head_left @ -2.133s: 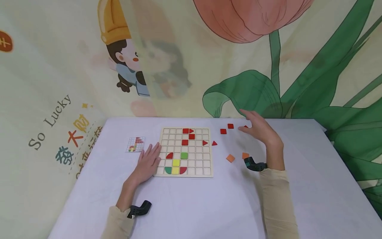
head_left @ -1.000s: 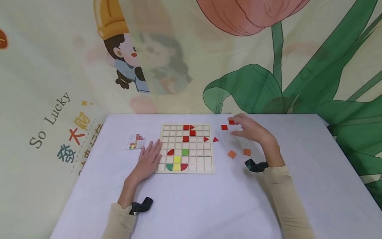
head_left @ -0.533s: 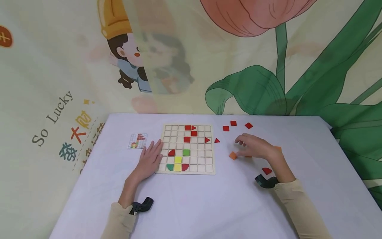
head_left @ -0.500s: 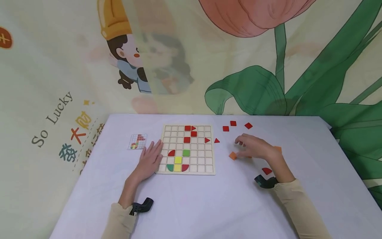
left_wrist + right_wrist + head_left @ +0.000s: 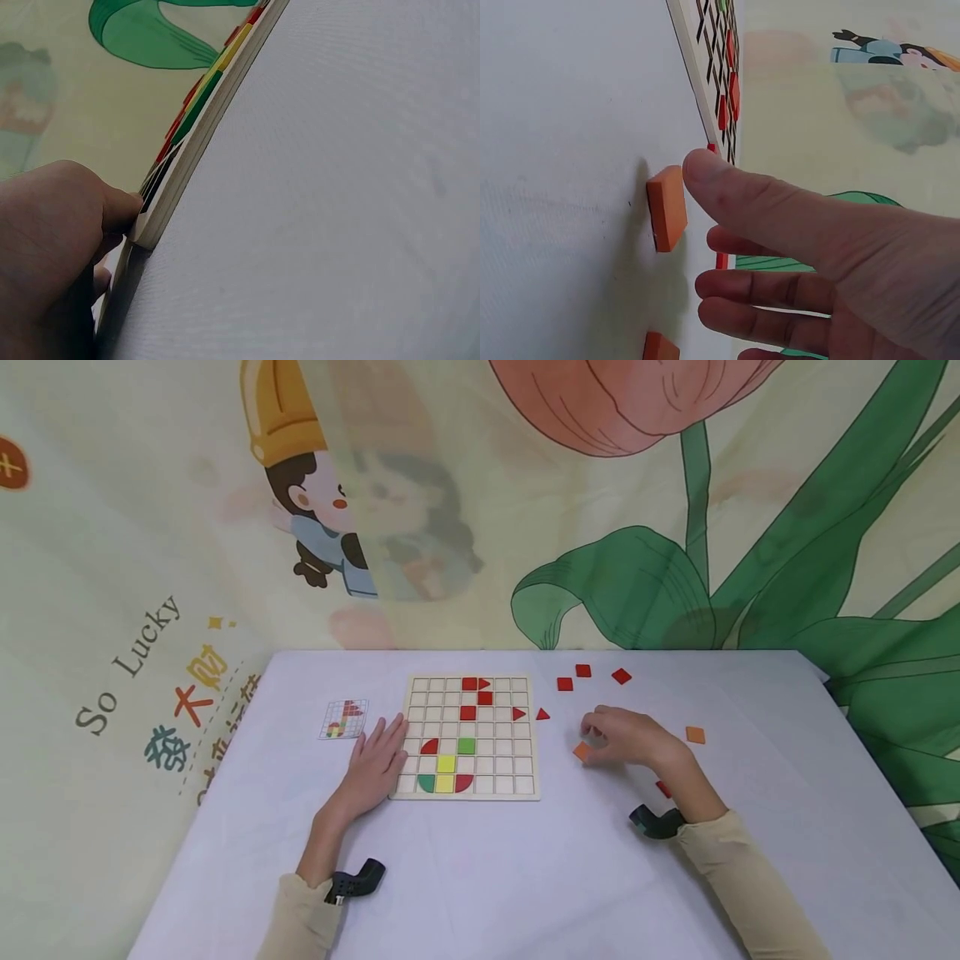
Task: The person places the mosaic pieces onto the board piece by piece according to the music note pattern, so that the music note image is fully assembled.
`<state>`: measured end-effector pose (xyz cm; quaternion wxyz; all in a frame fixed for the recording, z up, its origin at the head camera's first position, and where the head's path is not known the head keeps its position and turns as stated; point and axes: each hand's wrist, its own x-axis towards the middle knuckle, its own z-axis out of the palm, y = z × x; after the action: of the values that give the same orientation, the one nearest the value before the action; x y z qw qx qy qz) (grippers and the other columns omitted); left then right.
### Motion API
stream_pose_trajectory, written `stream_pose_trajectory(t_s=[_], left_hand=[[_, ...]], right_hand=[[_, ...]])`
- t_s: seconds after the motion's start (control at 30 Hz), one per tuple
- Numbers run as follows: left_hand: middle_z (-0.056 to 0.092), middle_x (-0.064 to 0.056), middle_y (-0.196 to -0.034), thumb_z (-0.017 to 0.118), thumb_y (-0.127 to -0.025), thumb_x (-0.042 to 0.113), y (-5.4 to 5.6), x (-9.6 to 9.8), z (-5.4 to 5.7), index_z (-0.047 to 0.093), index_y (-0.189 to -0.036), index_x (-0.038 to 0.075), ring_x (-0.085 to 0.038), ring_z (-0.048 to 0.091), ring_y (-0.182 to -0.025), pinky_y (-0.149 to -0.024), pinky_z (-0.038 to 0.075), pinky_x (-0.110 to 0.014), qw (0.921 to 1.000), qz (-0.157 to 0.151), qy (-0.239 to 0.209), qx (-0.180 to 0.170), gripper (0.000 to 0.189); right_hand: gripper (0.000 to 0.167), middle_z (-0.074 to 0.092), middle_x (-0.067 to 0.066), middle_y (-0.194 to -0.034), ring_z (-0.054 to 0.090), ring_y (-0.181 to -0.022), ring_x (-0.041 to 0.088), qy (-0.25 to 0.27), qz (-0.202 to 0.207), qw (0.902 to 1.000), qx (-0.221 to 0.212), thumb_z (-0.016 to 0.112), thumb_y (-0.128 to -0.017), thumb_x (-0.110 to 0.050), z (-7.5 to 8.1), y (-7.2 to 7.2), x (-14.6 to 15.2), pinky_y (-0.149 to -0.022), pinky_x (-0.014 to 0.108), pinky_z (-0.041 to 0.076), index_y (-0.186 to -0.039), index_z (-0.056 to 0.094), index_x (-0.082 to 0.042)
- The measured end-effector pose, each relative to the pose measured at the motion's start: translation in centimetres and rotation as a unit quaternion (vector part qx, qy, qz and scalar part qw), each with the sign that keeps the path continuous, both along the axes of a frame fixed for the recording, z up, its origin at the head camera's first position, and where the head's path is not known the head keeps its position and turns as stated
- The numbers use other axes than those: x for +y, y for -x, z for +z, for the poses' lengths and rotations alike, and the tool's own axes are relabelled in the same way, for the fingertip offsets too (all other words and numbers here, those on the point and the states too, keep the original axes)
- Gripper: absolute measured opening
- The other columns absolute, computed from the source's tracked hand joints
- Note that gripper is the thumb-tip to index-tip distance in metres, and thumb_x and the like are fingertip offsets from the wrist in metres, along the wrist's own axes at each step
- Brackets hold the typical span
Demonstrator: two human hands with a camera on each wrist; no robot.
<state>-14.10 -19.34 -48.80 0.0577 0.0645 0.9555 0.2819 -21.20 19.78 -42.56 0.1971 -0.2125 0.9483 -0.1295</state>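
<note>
My left hand [image 5: 375,760] lies with straight fingers along the left edge of a wooden grid board [image 5: 498,760], thumb on its near corner in the left wrist view. Red, yellow and green tiles sit in some of the board's cells. To the right of the board, my right hand [image 5: 626,739] hovers low, fingers loosely curved, over an orange square tile [image 5: 581,751]. In the right wrist view the thumb is close beside that orange tile [image 5: 669,210], which lies on the cloth; nothing is pinched. A second orange tile [image 5: 660,347] shows below it.
A small pattern card [image 5: 344,719] lies left of the board. Red squares [image 5: 565,684] and a red diamond-turned square [image 5: 621,677] are at the back right; a red triangle [image 5: 542,714] is beside the board. Another orange square [image 5: 695,735] and a partly hidden red piece [image 5: 663,789] flank the right wrist.
My right hand has come from the red squares at the back toward the front, then slightly left over the orange tile, uncovering the red pieces. The left hand keeps its place on the board.
</note>
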Motion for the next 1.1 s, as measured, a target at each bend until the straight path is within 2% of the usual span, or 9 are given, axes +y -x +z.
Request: stream_pose_trajectory(t_s=[0.27,0.5,0.83,0.97,1.1], left_hand=[[0.017,-0.007,-0.164,0.040,-0.103,0.028,0.1,0.1,-0.1,0.021,-0.155,0.012,-0.035,0.003,-0.153,-0.120,-0.003,-0.060,1.0000,0.004,-0.002,-0.002,0.058],[0.017,-0.008,-0.164,0.039,-0.103,0.026,0.1,0.1,-0.1,0.021,-0.155,0.011,-0.035,0.003,-0.153,-0.120,-0.003,-0.060,1.0000,-0.002,-0.006,-0.004,0.057],[0.018,-0.010,-0.163,0.038,-0.103,0.025,-0.1,0.1,0.1,0.023,-0.154,0.008,-0.037,0.005,-0.152,-0.120,-0.002,-0.061,0.9999,-0.005,-0.010,-0.002,0.056],[0.018,-0.010,-0.164,0.038,-0.103,0.025,-0.1,0.1,0.1,0.023,-0.155,0.009,-0.037,0.005,-0.152,-0.120,-0.002,-0.061,0.9999,-0.007,-0.009,-0.002,0.056],[0.017,-0.009,-0.164,0.038,-0.103,0.025,0.0,0.0,0.2,0.022,-0.155,0.010,-0.036,0.004,-0.153,-0.120,-0.003,-0.060,0.9999,-0.005,-0.009,-0.005,0.056]], right_hand=[[0.032,0.057,0.000,-0.084,0.053,-0.080,0.014,-0.006,0.021,0.9997,-0.007,0.080,-0.079,-0.022,-0.5,-0.2,-0.6,-0.065,0.023,0.049,-0.106,0.066,-0.013],[0.019,0.057,-0.001,-0.083,0.053,-0.078,0.012,0.012,0.045,0.9988,0.012,0.078,-0.081,-0.016,-0.9,-0.3,-0.5,-0.069,0.023,0.052,-0.096,0.066,-0.015],[0.017,0.056,0.000,-0.083,0.052,-0.079,0.013,0.023,0.060,0.9979,0.000,0.076,-0.082,-0.015,-1.2,0.1,-0.3,-0.068,0.022,0.050,-0.097,0.068,-0.016],[0.016,0.058,-0.003,-0.085,0.054,-0.078,0.011,0.072,0.083,0.9939,-0.005,0.074,-0.084,-0.016,-0.7,-0.1,-0.8,-0.068,0.020,0.051,-0.099,0.069,-0.017],[0.018,0.062,-0.005,-0.089,0.057,-0.080,0.009,0.157,0.126,0.9794,0.016,0.071,-0.085,-0.016,0.7,-0.9,-2.6,-0.070,0.023,0.053,-0.103,0.070,-0.017]])
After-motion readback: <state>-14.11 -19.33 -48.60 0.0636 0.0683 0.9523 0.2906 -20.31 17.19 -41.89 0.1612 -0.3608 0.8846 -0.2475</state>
